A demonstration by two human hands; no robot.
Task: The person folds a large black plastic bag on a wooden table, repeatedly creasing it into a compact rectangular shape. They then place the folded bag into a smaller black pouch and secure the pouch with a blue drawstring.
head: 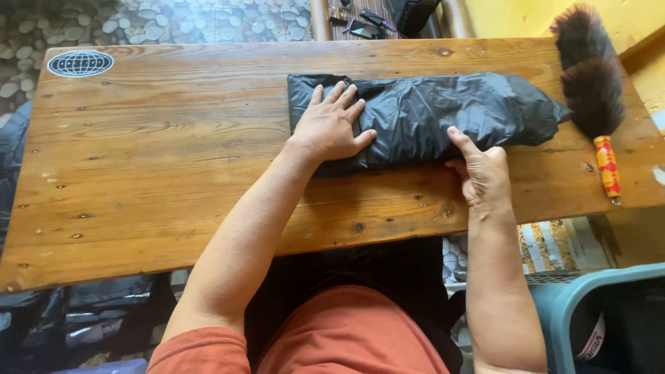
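The head view looks down at a person sitting at a wooden tabletop (138, 173). At the bottom of the frame are an orange shirt and two bare arms reaching up. In the lower right corner is part of a blue-green basket (589, 305). In the lower left, under the tabletop, lie some dark bags (76, 318).

The right hand (481, 173) is just right of the middle of the frame. It sits on its side at the near edge of a black plastic bag (443, 114). Its fingers are bent a little and the thumb points up onto the bag. It touches the bag, but I cannot tell if it grips it.

The left hand (332, 125) is a bit higher, in the middle of the frame. It lies flat and open, fingers spread, pressing down on the left end of the bag.

The bag is folded into a long bundle. It lies across the upper middle of the tabletop.

Just right of the bag, in the upper right, is a fluffy dark duster (589, 76) with an orange handle. In the upper left corner of the tabletop is a white oval sticker (80, 63). Past the far edge is a pebble floor (173, 21).
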